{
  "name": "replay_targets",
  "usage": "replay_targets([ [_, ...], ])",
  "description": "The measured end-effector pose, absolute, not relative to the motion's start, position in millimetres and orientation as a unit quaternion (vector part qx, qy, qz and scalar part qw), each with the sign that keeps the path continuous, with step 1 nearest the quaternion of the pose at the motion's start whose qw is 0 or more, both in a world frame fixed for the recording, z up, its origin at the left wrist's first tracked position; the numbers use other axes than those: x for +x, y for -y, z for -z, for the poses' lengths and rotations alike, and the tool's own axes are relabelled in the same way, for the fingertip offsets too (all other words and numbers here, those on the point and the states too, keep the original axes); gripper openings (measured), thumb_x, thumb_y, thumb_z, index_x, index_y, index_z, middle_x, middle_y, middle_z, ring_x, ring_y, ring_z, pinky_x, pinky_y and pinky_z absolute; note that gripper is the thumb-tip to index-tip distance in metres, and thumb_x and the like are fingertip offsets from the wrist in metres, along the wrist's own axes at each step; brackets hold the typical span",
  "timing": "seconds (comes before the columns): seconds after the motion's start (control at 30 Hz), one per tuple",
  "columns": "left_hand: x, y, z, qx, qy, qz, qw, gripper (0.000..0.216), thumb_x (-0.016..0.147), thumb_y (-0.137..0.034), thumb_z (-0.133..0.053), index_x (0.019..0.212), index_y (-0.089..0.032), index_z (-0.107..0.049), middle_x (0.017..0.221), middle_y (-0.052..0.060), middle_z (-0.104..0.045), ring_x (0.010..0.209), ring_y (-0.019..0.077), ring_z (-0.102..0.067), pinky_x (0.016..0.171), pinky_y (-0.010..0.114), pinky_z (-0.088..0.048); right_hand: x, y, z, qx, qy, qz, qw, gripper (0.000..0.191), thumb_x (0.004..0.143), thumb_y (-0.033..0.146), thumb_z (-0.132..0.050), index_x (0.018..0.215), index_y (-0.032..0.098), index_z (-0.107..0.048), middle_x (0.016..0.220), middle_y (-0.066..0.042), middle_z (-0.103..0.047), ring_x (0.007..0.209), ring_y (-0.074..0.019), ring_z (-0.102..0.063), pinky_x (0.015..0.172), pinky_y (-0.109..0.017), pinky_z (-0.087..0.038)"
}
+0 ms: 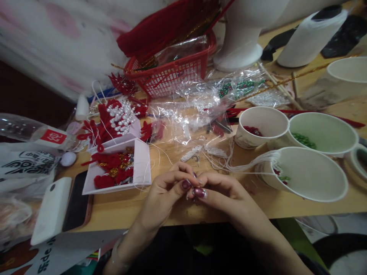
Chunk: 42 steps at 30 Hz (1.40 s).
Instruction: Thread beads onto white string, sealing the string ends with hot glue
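My left hand (166,193) and my right hand (220,191) meet over the near edge of the wooden table (200,214), fingers curled and fingertips pinched together. What they pinch is too small to make out. Thin white threads (249,164) run from close to my fingers up to the rim of a tilted paper cup (309,173). A white box (137,168) of red and gold ornaments lies just left of my left hand.
Paper cups hold red beads (254,131) and green beads (304,140). A red basket (172,76), clear plastic bags (195,107) and a pearl-covered red piece (122,116) lie further back. A phone (77,206), a white power bank (51,214) and a bottle (34,133) sit left.
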<state>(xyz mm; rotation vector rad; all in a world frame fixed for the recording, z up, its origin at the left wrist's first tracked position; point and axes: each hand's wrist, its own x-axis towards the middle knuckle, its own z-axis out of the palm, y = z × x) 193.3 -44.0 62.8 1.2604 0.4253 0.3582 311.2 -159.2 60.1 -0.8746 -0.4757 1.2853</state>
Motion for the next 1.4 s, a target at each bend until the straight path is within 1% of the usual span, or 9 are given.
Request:
replay_targets([
  [0.13,191.2,43.4,-61.1,0.607,-0.196,-0.161,0.753,0.013,0.089,-0.037,-0.067,0.086,-0.034,-0.08,0.093,0.002,-0.056,0.086,0.013,-0.055,0.081,0.025,-0.045,312.9,159.9,-58.5,-0.375,0.205,-0.587,0.687,0.011,0.08,0.031,-0.077,0.076,0.021,-0.076,0.076,0.001,-0.071,0.072,-0.0111,-0.062,0.075,-0.022,-0.049],
  [0.47,191.4,44.1,-61.7,0.592,-0.186,-0.154,0.769,0.014,0.089,-0.035,-0.067,0.088,-0.033,-0.08,0.095,0.002,-0.056,0.087,0.0132,-0.055,0.083,0.026,-0.046,312.4,160.7,-56.2,-0.392,0.206,-0.572,0.69,0.016,0.079,0.034,-0.079,0.075,0.02,-0.074,0.074,0.001,-0.068,0.072,-0.0119,-0.06,0.071,-0.023,-0.048],
  [0.6,191.9,45.2,-64.1,0.591,-0.19,-0.167,0.766,0.014,0.088,-0.036,-0.068,0.092,-0.031,-0.081,0.096,0.004,-0.058,0.092,0.015,-0.056,0.083,0.026,-0.046,311.7,161.1,-57.6,-0.386,0.208,-0.567,0.697,0.012,0.081,0.032,-0.077,0.077,0.021,-0.075,0.077,0.001,-0.07,0.076,-0.0119,-0.062,0.076,-0.023,-0.049],
  [0.73,195.0,47.8,-66.9,0.555,-0.236,-0.184,0.776,0.014,0.083,-0.038,-0.073,0.089,-0.027,-0.081,0.094,0.005,-0.065,0.087,0.0158,-0.058,0.08,0.027,-0.049,310.1,161.6,-58.3,-0.41,0.219,-0.546,0.697,0.005,0.084,0.026,-0.074,0.08,0.023,-0.076,0.083,0.001,-0.071,0.081,-0.0122,-0.063,0.08,-0.022,-0.049],
  [0.8,196.3,48.5,-66.9,0.533,-0.248,-0.182,0.788,0.012,0.081,-0.036,-0.076,0.087,-0.026,-0.079,0.091,0.004,-0.067,0.083,0.0142,-0.059,0.076,0.025,-0.049,309.5,161.9,-58.2,-0.422,0.234,-0.534,0.695,0.006,0.084,0.026,-0.072,0.081,0.023,-0.076,0.082,0.001,-0.07,0.081,-0.0121,-0.062,0.078,-0.022,-0.048],
  [0.97,196.5,48.0,-63.7,0.529,-0.243,-0.196,0.789,0.013,0.079,-0.032,-0.077,0.074,-0.02,-0.073,0.087,0.002,-0.064,0.082,0.0126,-0.058,0.074,0.021,-0.049,308.4,162.2,-57.8,-0.454,0.264,-0.501,0.687,0.009,0.086,0.027,-0.071,0.079,0.023,-0.074,0.078,0.002,-0.065,0.078,-0.0121,-0.057,0.074,-0.022,-0.045],
  [1.1,193.7,46.1,-61.2,0.543,-0.228,-0.193,0.785,0.013,0.083,-0.03,-0.074,0.075,-0.019,-0.073,0.09,0.002,-0.061,0.08,0.0111,-0.057,0.073,0.021,-0.048,307.6,161.8,-58.6,-0.461,0.267,-0.498,0.685,0.008,0.086,0.027,-0.071,0.08,0.023,-0.073,0.079,0.003,-0.065,0.078,-0.0114,-0.057,0.074,-0.021,-0.044],
  [1.23,189.7,44.4,-59.8,0.591,-0.217,-0.194,0.752,0.01,0.085,-0.028,-0.072,0.079,-0.021,-0.074,0.091,0.002,-0.06,0.083,0.0115,-0.057,0.073,0.021,-0.047,307.4,161.7,-58.6,-0.449,0.268,-0.503,0.688,0.01,0.086,0.028,-0.071,0.078,0.022,-0.073,0.079,0.002,-0.066,0.078,-0.0116,-0.057,0.075,-0.021,-0.044],
  [1.4,187.4,44.5,-63.2,0.681,-0.22,-0.233,0.659,0.01,0.087,-0.028,-0.07,0.08,-0.023,-0.074,0.088,0.001,-0.061,0.082,0.0122,-0.057,0.072,0.022,-0.046,307.5,160.9,-59.3,-0.465,0.272,-0.498,0.679,0.015,0.084,0.036,-0.073,0.078,0.022,-0.074,0.079,0.001,-0.066,0.077,-0.013,-0.057,0.074,-0.023,-0.044],
])
